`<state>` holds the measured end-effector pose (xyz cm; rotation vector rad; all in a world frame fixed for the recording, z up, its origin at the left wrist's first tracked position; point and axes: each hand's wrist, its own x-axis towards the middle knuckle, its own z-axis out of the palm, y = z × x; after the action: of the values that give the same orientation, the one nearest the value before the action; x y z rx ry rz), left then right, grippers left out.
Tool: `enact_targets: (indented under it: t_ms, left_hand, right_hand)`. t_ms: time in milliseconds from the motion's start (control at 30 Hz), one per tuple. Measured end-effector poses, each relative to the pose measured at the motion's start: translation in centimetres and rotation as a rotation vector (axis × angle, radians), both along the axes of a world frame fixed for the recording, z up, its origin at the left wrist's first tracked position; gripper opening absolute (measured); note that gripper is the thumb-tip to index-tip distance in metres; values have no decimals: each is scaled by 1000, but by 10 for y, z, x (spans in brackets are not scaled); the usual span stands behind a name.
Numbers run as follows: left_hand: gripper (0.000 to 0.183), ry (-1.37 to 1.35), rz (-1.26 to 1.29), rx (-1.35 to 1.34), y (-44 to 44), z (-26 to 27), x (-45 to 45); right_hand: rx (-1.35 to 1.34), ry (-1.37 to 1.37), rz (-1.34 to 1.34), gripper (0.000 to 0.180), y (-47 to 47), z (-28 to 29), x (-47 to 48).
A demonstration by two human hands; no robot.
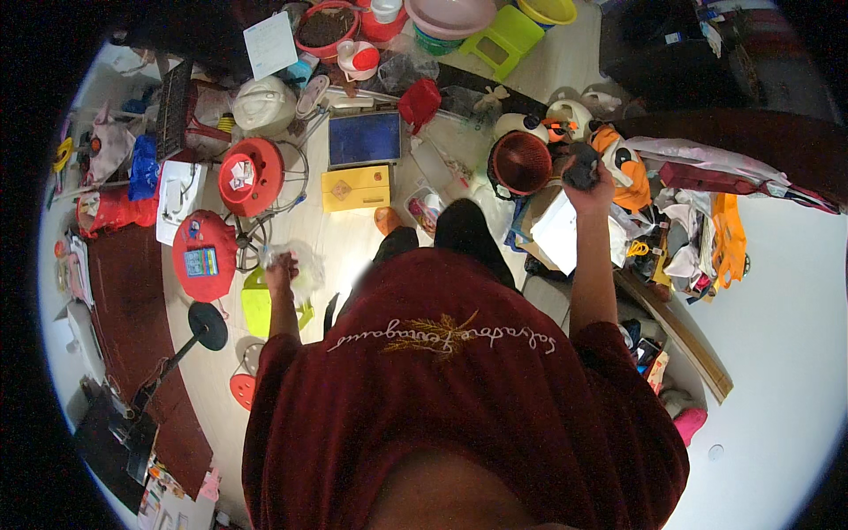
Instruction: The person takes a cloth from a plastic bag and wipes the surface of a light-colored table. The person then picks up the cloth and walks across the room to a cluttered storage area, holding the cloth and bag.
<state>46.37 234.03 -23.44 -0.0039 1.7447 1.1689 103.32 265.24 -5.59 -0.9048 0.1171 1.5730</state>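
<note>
My left hand [283, 266] is closed on a clear plastic bag [306, 273], above a lime-green plastic stool [256, 303]. On the other side, my right hand [589, 192] grips a dark, rounded object [581, 167]; its kind cannot be told. That hand is beside a reddish-brown basket [522, 163] and above white papers [555, 228]. A yellow box [356, 188] lies on the floor ahead of my feet, near a dark blue flat panel [364, 138]. Left of these stands a red round stool [250, 177] with small cards on it.
A red-covered round stool [204, 255] and a black round base on a pole [208, 326] stand at the left. Bags and clothes, one bag orange [729, 238], crowd the right, beside a long wooden board [682, 338]. Basins [450, 16] and a green stool [503, 41] are farther ahead.
</note>
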Motion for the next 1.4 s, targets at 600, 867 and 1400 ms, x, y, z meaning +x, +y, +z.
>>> enact_targets:
  t_ms: [600,867,1400]
  left_hand:
    - [19,-78,136,-82,40,-35,-12]
    - [18,27,332,-303,141,-58,18]
    - [15,-26,171,110,586,51,139]
  right_hand:
    - [-136,88,-133,30,119,-133,34]
    - [-405,190,-85,27,312,-174,30]
    - [-34,-142,-63,31,882,-31,114]
